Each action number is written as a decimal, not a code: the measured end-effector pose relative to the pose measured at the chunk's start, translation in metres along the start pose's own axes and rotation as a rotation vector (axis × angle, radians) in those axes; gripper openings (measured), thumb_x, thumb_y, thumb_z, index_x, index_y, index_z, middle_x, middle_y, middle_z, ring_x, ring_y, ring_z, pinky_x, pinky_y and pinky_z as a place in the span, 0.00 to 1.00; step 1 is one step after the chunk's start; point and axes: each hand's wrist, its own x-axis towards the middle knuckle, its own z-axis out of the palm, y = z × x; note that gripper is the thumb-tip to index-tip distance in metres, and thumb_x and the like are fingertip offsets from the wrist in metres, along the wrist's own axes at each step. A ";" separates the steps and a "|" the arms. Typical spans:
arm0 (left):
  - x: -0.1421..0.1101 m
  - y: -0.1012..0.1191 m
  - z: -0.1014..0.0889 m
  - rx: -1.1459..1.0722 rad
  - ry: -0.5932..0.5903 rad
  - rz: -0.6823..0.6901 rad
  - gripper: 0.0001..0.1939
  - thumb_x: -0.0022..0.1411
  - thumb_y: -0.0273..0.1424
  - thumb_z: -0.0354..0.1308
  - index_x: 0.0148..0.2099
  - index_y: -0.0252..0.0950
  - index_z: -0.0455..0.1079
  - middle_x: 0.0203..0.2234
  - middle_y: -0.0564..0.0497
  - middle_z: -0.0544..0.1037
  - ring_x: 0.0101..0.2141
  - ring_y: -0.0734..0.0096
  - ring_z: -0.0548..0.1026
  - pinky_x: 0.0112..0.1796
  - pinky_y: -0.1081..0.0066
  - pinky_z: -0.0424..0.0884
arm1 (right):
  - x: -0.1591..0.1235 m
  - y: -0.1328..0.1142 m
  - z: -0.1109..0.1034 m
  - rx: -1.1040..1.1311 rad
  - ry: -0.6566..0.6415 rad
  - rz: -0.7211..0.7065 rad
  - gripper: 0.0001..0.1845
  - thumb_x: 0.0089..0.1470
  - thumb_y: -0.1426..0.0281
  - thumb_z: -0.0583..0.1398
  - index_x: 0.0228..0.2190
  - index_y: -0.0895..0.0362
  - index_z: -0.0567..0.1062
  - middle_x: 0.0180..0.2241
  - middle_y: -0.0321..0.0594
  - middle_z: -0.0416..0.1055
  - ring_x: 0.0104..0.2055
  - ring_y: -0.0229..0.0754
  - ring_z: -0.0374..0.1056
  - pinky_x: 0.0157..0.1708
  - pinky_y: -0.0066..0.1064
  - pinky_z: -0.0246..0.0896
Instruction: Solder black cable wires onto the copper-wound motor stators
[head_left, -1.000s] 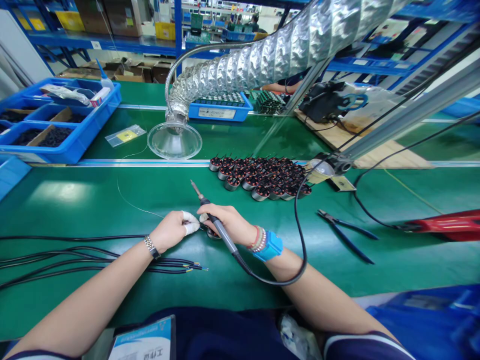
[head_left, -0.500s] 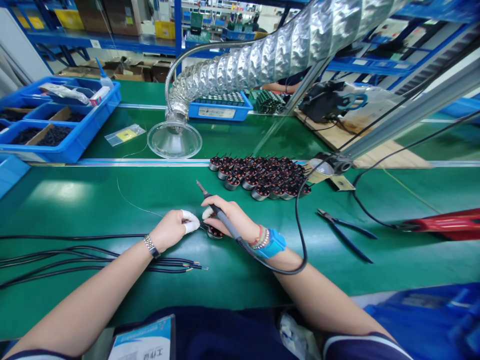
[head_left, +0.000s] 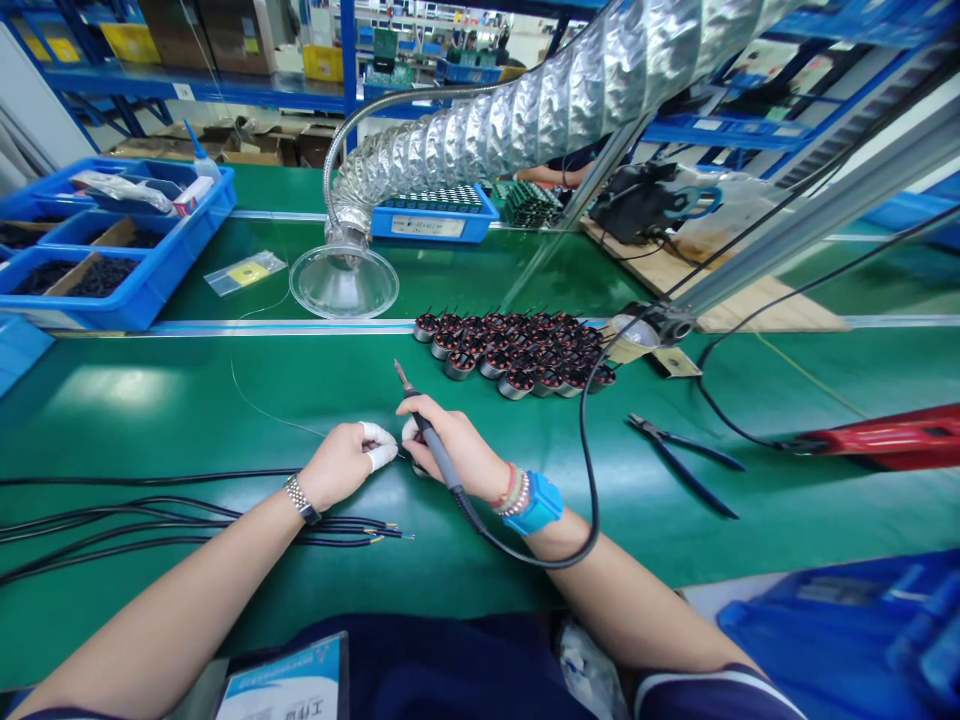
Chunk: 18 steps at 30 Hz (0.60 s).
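Nearest the wearer, a badge (head_left: pixel 289 685) hangs at the table edge. Black cables (head_left: pixel 187 525), ends stripped, lie on the green table (head_left: pixel 480 575), partly beneath the left forearm.

Left hand (head_left: pixel 341 465): white-covered fingertips pinched together; a thin wire (head_left: pixel 274 418) runs up to this hand, but what sits at the tips is too small to tell. Right hand (head_left: pixel 465 455), just beside it: fingers closed around a soldering iron (head_left: pixel 439 452), tip upward and pointing away. A small round part (head_left: pixel 421 470) sits under the right fingers, mostly hidden.

To the right lie pliers (head_left: pixel 655 434), handles spread, and a red tool (head_left: pixel 892 438). Beyond the hands, motors (head_left: pixel 516 384) stand in close rows. Farther off: a clear funnel (head_left: pixel 343 285) on a foil hose (head_left: pixel 525 115), a divided blue bin (head_left: pixel 161 265) at left, a blue tray (head_left: pixel 427 228), then shelving (head_left: pixel 202 85).
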 end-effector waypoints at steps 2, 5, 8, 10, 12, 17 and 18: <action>-0.001 0.001 0.001 0.020 0.000 0.010 0.11 0.52 0.35 0.52 0.28 0.33 0.70 0.25 0.51 0.75 0.29 0.68 0.70 0.33 0.72 0.63 | -0.001 0.002 0.002 -0.033 0.016 -0.003 0.18 0.45 0.80 0.53 0.40 0.56 0.62 0.22 0.29 0.63 0.22 0.32 0.60 0.26 0.22 0.56; -0.002 0.003 0.001 0.100 0.014 0.032 0.11 0.53 0.34 0.50 0.27 0.33 0.69 0.24 0.51 0.74 0.27 0.69 0.69 0.31 0.72 0.62 | 0.000 0.005 0.012 -0.157 0.095 -0.009 0.18 0.44 0.80 0.53 0.39 0.56 0.64 0.24 0.32 0.63 0.24 0.34 0.60 0.27 0.25 0.57; -0.003 0.004 0.000 0.125 0.000 0.043 0.12 0.54 0.34 0.49 0.25 0.33 0.67 0.22 0.52 0.72 0.27 0.70 0.67 0.30 0.73 0.60 | -0.004 0.005 0.018 -0.206 0.141 -0.042 0.18 0.46 0.80 0.52 0.41 0.56 0.64 0.27 0.36 0.65 0.28 0.38 0.62 0.30 0.28 0.59; -0.003 0.003 -0.002 0.079 -0.045 0.019 0.13 0.55 0.36 0.48 0.25 0.33 0.66 0.21 0.53 0.70 0.24 0.73 0.65 0.28 0.74 0.59 | -0.014 0.003 0.018 -0.220 0.203 -0.087 0.16 0.49 0.79 0.53 0.42 0.56 0.64 0.29 0.39 0.66 0.31 0.39 0.63 0.33 0.30 0.61; -0.001 0.001 -0.005 0.011 -0.113 -0.046 0.15 0.56 0.38 0.48 0.25 0.34 0.65 0.18 0.55 0.67 0.20 0.76 0.61 0.24 0.75 0.57 | -0.029 0.002 0.016 -0.247 0.271 -0.117 0.14 0.52 0.76 0.54 0.42 0.56 0.64 0.31 0.41 0.67 0.33 0.41 0.62 0.34 0.31 0.61; 0.005 -0.003 -0.008 -0.144 -0.279 -0.167 0.15 0.52 0.40 0.52 0.24 0.32 0.65 0.16 0.56 0.63 0.16 0.80 0.56 0.20 0.76 0.52 | -0.055 0.008 0.019 -0.376 0.271 -0.142 0.11 0.54 0.76 0.53 0.40 0.57 0.67 0.30 0.43 0.70 0.33 0.43 0.63 0.33 0.35 0.61; 0.006 -0.004 -0.008 -0.180 -0.298 -0.170 0.14 0.51 0.39 0.54 0.24 0.32 0.66 0.17 0.56 0.65 0.17 0.81 0.57 0.20 0.76 0.53 | -0.055 0.010 0.021 -0.395 0.284 -0.153 0.11 0.54 0.76 0.52 0.40 0.57 0.68 0.30 0.43 0.70 0.33 0.43 0.63 0.33 0.36 0.60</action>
